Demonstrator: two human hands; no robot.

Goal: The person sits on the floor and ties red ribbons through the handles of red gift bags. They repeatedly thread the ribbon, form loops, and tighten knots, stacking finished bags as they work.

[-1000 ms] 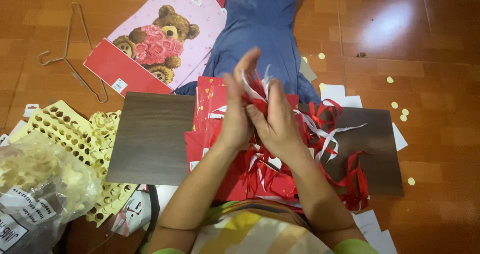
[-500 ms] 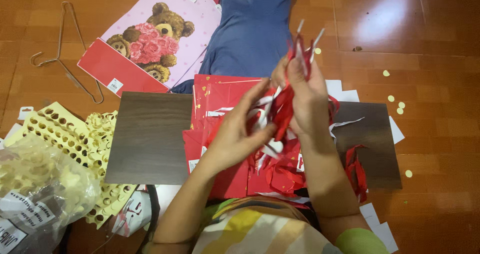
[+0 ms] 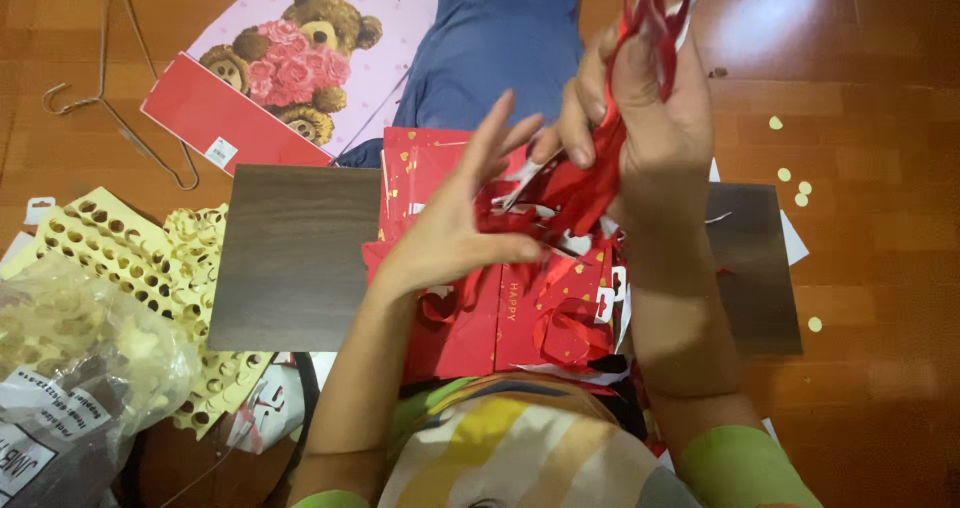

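While the right hand (image 3: 655, 118) lifts a pinched bunch of red ribbon strips (image 3: 655, 13) above the dark board (image 3: 290, 258), left hand (image 3: 465, 223) rests spread on the red gift bags (image 3: 520, 308). Risk: trailing strips look liable to snag or tear; the loose pile could shift.

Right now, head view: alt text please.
The right hand lifts a bunch of red ribbon while the left hand rests on red gift bags over a dark board. A teddy-bear bag lies beyond.
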